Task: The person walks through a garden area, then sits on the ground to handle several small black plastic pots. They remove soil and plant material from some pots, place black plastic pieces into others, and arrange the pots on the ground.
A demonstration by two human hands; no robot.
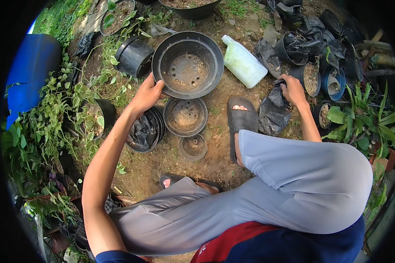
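My left hand (148,94) grips the near-left rim of a wide black plastic pot (214,62), whose holed bottom carries dry soil crumbs. Just below it sit a medium round pot (202,125) and a small pot (184,148) on the ground. Left of these is a stack of black pots (163,126) with crumpled black plastic (144,130) inside. Over on the right, my right hand (293,89) holds the top of a crumpled black polybag (275,113). A greenish-white plastic bottle (245,62) lies between the hands.
A black pot (135,57) lies tipped at the left among trailing vines (75,95). Several soil-filled pots and torn polybags (311,41) crowd the right. A blue plastic drum (34,62) stands far left. My sandalled foot (243,115) is beside the polybag.
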